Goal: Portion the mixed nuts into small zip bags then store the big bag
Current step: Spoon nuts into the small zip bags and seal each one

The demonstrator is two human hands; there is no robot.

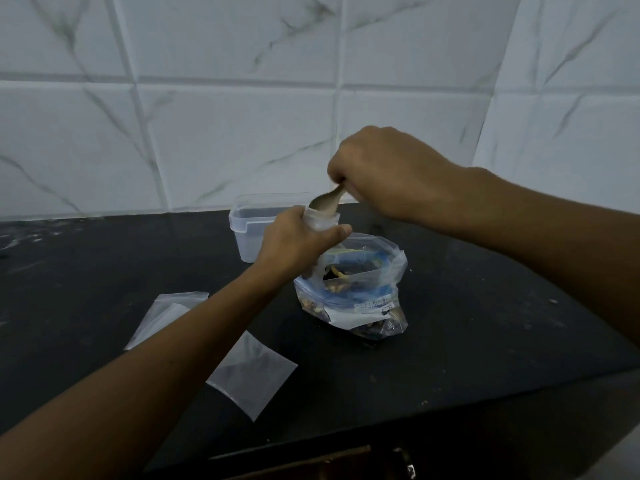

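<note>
Fingers of the left hand [298, 242] curl round the neck of a small zip bag [323, 221], holding it upright directly above the big bag [353, 292]. The right hand [384, 171] pinches a spoon [327, 201] by its handle, bowl tipped into the small bag's mouth. The big bag stands open on the dark counter [467, 323], mixed nuts [337, 278] showing inside. Behind it sits a clear plastic container [247, 233]. To its left, two flat small bags [252, 374] lie on the counter, one partly under the left forearm.
</note>
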